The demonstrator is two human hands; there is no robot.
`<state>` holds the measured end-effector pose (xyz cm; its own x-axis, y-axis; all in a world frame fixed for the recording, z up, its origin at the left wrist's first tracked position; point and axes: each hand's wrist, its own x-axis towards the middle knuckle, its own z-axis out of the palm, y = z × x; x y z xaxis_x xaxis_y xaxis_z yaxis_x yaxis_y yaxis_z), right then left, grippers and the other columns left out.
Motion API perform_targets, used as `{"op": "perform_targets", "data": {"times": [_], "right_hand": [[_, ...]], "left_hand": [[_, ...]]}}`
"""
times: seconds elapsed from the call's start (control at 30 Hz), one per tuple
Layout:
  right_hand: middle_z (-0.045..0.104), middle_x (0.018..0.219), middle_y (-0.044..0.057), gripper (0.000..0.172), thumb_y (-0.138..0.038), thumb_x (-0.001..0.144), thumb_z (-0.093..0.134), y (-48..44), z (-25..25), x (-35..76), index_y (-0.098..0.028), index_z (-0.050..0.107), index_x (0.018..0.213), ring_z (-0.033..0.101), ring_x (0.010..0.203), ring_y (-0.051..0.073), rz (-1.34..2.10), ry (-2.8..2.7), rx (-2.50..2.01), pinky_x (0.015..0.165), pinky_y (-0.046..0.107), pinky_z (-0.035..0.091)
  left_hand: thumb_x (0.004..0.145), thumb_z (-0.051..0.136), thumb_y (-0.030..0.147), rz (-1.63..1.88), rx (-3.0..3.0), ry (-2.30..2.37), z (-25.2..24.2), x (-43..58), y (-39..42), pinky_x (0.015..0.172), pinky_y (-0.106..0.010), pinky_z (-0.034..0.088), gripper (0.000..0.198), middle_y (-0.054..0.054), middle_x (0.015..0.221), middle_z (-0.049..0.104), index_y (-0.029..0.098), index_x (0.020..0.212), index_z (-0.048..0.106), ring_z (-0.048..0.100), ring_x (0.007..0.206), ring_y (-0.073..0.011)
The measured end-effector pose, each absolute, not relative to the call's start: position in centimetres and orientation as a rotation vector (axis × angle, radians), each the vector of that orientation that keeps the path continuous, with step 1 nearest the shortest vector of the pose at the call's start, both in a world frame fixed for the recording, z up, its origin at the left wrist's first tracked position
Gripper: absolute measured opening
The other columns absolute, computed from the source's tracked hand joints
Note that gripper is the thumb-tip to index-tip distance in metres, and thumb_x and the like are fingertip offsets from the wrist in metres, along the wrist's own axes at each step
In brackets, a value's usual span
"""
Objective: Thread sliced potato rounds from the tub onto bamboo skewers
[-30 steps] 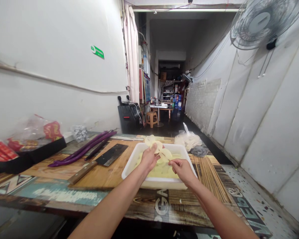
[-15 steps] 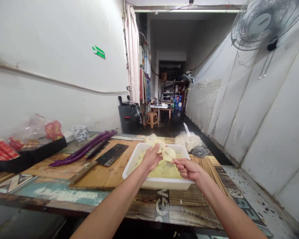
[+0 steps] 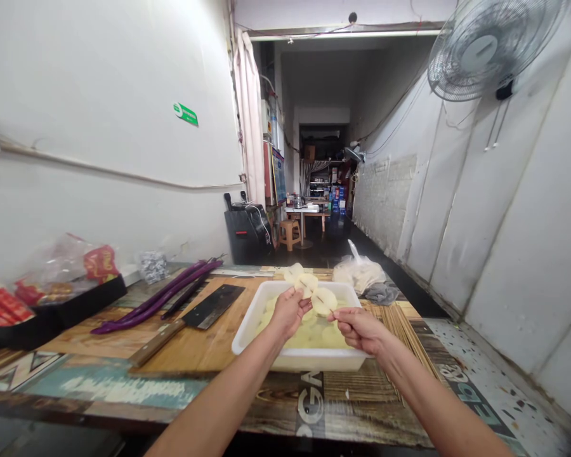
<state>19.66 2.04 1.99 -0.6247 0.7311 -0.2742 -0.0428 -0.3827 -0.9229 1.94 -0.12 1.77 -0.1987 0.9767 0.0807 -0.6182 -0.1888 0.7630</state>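
My left hand (image 3: 288, 313) pinches pale potato slices (image 3: 309, 287) threaded on a thin bamboo skewer, held above a white plastic tray (image 3: 252, 327) filled with more slices. My right hand (image 3: 359, 329) grips the near end of the same skewer, fingers curled round it. Both hands hover over the tray's middle, a little above the slices inside.
A cleaver (image 3: 195, 314) lies on a wooden cutting board (image 3: 190, 346) left of the tray, with long purple eggplants (image 3: 159, 296) beyond. A pile of bamboo skewers (image 3: 404, 330) lies right of the tray. A plastic bag (image 3: 359, 271) sits behind. Black trays (image 3: 52, 304) with packets stand far left.
My right hand has moved slightly right and nearer, drawing the skewer through the slices. A further slice now sits on the skewer beside my left hand.
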Motion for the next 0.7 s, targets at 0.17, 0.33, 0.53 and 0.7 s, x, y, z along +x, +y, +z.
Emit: {"op": "perform_targets", "data": {"times": [0.17,0.33,0.53,0.7], "right_hand": [[0.033,0.039,-0.011,0.010,-0.021,0.078,0.052,2.7,1.7,20.0,-0.013,0.058,0.078,0.012,0.030,0.001,2.149,-1.354,-0.946,0.030,0.015,0.008],[0.033,0.036,-0.011,0.011,-0.024,0.076,0.054,1.6,1.7,19.4,-0.014,0.057,0.071,0.013,0.029,0.001,1.692,-1.581,-1.066,0.030,0.016,0.005],[0.030,0.040,-0.012,0.012,-0.025,0.074,0.057,3.0,1.7,20.7,-0.014,0.056,0.077,0.012,0.032,0.001,2.133,-1.375,-0.891,0.032,0.016,0.007],[0.036,0.041,-0.011,0.018,-0.031,0.072,0.059,2.6,1.7,20.2,-0.014,0.058,0.080,0.013,0.031,0.001,1.926,-1.580,-0.934,0.032,0.017,0.005]], "left_hand": [[0.075,0.057,0.011,1.636,0.720,0.781,1.6,1.8,0.1,0.072,-0.031,0.050,0.009,-0.012,0.082,0.067,0.010,0.085,0.059,0.065,0.068,-0.0171],[0.077,0.056,0.012,1.598,0.757,0.821,1.2,1.4,0.3,0.076,-0.033,0.050,0.010,-0.012,0.085,0.067,0.010,0.086,0.060,0.065,0.074,-0.0187],[0.075,0.058,0.011,1.551,0.751,0.754,1.5,1.7,0.1,0.075,-0.033,0.051,0.010,-0.010,0.084,0.067,0.011,0.085,0.060,0.065,0.073,-0.0178],[0.080,0.058,0.027,1.701,0.600,0.769,1.7,1.3,0.4,0.072,-0.037,0.052,0.017,-0.011,0.087,0.066,0.011,0.087,0.060,0.064,0.074,-0.0191]]}}
